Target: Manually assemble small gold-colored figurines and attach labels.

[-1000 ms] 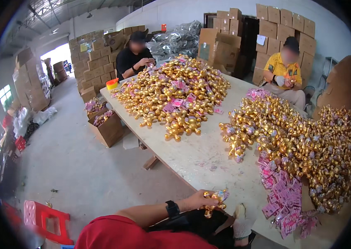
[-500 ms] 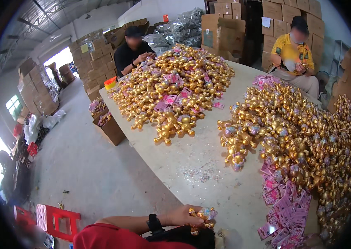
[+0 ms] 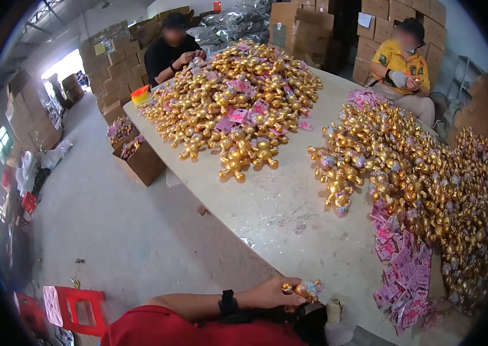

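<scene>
At the lower middle, close to the table's near edge, my left hand (image 3: 275, 293) is closed round a shiny gold figurine (image 3: 308, 288) with a glittery, multicoloured head. Its small gold limbs stick out past my fingers. A dark band with a square face circles that wrist. Beside the figurine, a pale crumpled thing (image 3: 337, 314) shows at the edge; what it is I cannot make out. My right hand is out of sight.
The pale table (image 3: 255, 213) bears a far heap of gold figurines (image 3: 232, 98), another heap (image 3: 422, 179) at right and pink printed cards (image 3: 405, 277). Two people sit at its far side. Left on the floor stand an open carton (image 3: 143, 164) and a red stool (image 3: 79, 308).
My left hand, still holding the figurine, now appears farther right and slightly higher. The table and heaps have shifted within the picture as the view turned.
</scene>
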Demonstrator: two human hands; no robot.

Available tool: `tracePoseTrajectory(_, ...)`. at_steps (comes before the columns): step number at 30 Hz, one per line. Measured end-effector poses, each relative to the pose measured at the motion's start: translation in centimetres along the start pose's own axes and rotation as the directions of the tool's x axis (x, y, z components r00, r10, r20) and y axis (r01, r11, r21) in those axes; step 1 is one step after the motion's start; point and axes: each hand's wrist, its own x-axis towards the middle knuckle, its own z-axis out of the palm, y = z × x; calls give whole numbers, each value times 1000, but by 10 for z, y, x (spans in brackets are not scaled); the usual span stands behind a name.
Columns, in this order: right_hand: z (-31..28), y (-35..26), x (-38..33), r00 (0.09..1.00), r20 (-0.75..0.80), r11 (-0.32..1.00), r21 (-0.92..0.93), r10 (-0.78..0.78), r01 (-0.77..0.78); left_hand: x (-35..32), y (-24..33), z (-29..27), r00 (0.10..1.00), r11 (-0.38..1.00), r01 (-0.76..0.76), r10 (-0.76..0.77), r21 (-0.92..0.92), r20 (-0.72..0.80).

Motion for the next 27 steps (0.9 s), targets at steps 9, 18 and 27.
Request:
tracePoseTrajectory(9, -6, -15, -13, 999, -17, 994, 99, 49, -47, -15, 25, -15, 994, 917, -18, -27, 399, 108)
tracePoseTrajectory(18, -5, -11, -13, 946, 236, 970, -49, -220, 238, -24, 42, 4, 978, 982, 102, -128, 157, 167)
tracePoseTrajectory(27, -11, -11, -26, 950, 305, 967, -211, -72, 141, -21, 40, 15, 961, 915, 57, -158, 399, 225)
